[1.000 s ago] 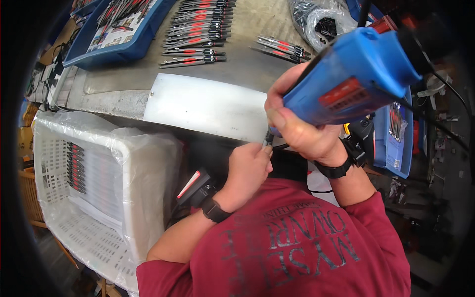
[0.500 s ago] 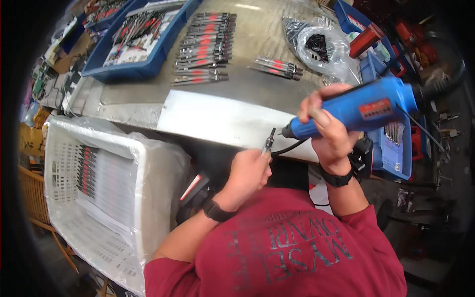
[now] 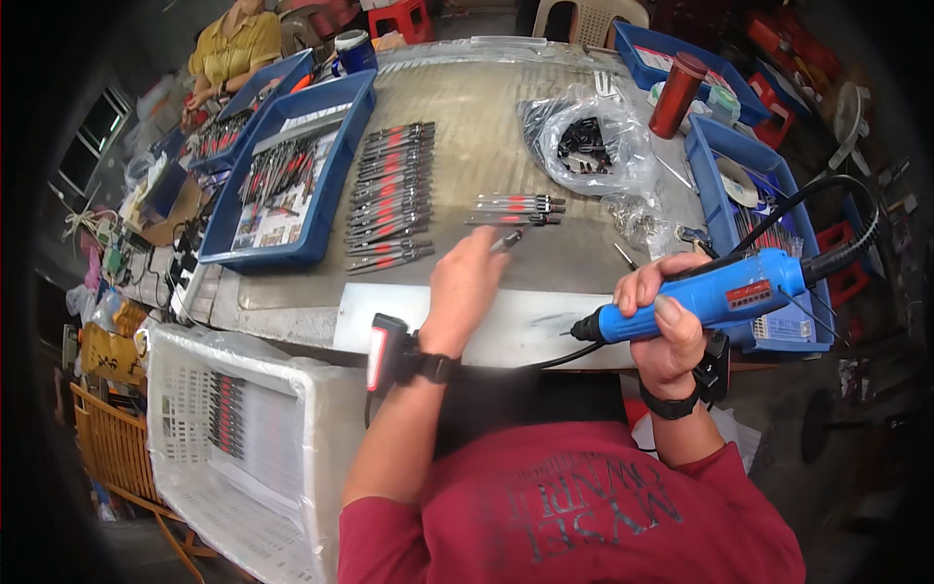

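Note:
My right hand [image 3: 671,326] is wrapped round a blue electric screwdriver [image 3: 725,292], its black nose pointing left above a white board [image 3: 525,316]. My left hand [image 3: 462,287] reaches forward over the table, fingers closed on a slim grey pen-like tool [image 3: 507,240] with a dark end; the rest is hidden by the hand. Just beyond it lies a small group of similar pen-like tools [image 3: 516,207] with red middles. A long row of the same tools [image 3: 391,200] lies to the left. Beyond, at right, stands a clear plastic bag [image 3: 589,161] of small black parts.
A blue tray [image 3: 311,238] of loose tools stands at left, another blue tray [image 3: 817,331] at right. Near a red cylinder [image 3: 678,94] lie small metal parts. A plastic-lined white crate [image 3: 311,438] holds tools at lower left. A person in yellow [image 3: 233,49] sits far left.
My left hand has moved forward and slightly left with the pen-like tool, away from the screwdriver's tip to the small group. The view has tilted up, showing more of the table's far side.

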A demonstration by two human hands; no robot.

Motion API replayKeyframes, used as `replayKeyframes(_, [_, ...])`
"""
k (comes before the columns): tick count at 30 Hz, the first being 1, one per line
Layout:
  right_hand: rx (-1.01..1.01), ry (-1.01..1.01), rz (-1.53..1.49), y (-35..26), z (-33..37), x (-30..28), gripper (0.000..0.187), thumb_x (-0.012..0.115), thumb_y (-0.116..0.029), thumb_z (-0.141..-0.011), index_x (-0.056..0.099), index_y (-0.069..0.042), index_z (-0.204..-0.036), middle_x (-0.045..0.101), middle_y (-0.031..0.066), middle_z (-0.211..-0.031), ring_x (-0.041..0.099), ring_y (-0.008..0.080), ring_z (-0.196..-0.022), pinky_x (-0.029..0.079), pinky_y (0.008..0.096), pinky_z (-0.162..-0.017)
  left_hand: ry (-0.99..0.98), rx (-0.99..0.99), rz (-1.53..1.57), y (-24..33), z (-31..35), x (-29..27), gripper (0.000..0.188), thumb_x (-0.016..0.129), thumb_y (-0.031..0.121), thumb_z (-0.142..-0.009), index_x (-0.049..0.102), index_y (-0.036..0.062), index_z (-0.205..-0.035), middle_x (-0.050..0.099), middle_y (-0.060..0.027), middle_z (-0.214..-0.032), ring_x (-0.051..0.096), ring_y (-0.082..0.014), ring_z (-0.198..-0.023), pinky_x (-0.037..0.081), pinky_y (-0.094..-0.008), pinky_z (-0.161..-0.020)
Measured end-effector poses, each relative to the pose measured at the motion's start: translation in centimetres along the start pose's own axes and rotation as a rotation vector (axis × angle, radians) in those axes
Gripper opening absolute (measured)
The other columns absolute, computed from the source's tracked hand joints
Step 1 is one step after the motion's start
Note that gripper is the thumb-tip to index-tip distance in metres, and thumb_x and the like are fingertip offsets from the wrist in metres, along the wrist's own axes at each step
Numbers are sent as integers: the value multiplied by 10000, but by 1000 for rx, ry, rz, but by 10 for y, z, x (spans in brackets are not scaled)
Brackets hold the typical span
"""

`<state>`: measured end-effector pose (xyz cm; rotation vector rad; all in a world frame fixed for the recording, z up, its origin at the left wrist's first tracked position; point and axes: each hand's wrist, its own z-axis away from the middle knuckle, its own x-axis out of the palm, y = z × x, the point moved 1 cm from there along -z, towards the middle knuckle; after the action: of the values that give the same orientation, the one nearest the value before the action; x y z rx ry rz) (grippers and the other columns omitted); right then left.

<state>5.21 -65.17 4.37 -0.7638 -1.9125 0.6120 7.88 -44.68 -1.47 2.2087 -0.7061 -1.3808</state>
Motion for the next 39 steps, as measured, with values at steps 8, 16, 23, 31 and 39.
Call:
replayKeyframes(8, [24,59,93,-4,6,-12,398,633,-192,-711,438,-76,-1038,505,68,-739,513,191,-621,428,349,-638,-81,333,-315,-10,-31,36,118,570,121,-796,528,39,-870,560,-123,-776,549,-305,-767,454,-417,-665])
replayKeyframes(16, [36,95,57,-5,7,-19,391,639,-181,-716,438,-71,-1032,511,73,-733,523,197,-619,428,351,-627,-119,494,-457,-21,-47,57,123,579,109,-763,567,47,-868,558,-89,-830,522,-265,-836,442,-378,-714])
replayKeyframes(23, [41,93,34,-3,9,-24,381,638,-178,-724,435,-70,-1028,514,75,-739,525,199,-621,433,357,-630,-64,499,-505,-23,-47,57,143,603,133,-748,582,70,-874,550,-65,-813,517,-251,-820,440,-361,-709])
replayKeyframes(31, [51,81,17,-1,9,-24,379,634,-139,-720,432,-62,-1031,514,86,-751,525,202,-642,438,351,-640,-119,523,-501,-34,-54,59,103,594,137,-749,582,76,-831,540,-63,-795,513,-245,-814,439,-352,-705])
replayKeyframes(39, [65,98,97,1,10,-22,402,625,-208,-707,431,-82,-1036,493,68,-734,503,189,-623,423,347,-643,-140,483,-591,-25,-62,66,109,551,128,-774,574,75,-866,556,-69,-910,503,-245,-871,416,-378,-743])
